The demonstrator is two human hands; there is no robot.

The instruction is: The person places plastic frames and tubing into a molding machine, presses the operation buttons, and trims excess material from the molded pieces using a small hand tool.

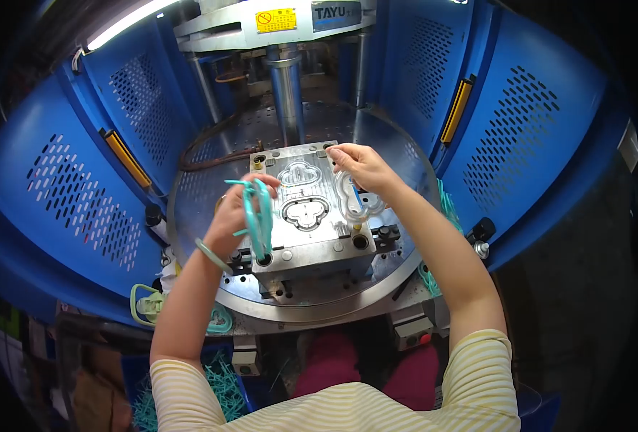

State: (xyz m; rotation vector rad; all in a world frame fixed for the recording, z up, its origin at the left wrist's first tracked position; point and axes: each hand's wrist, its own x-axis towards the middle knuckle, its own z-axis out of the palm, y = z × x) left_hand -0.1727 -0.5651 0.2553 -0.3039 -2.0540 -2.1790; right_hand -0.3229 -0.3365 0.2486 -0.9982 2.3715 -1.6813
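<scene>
My left hand is closed around teal looped plastic mouldings, with thin stems sticking out, over the left edge of a metal mould. On the mould's top face are two cloud-shaped cavities. A clear plastic piece appears to sit in the far one; the near cavity shows bare metal. My right hand is curled at the mould's far right corner. Below its fingers a clear cloud-shaped plastic frame overlaps the mould's right edge, apparently gripped by the hidden fingers.
The mould stands on a round metal table between blue perforated panels. A white press head and a steel column rise behind. Teal mouldings lie by the table's front rim; a blue bin holds teal scraps.
</scene>
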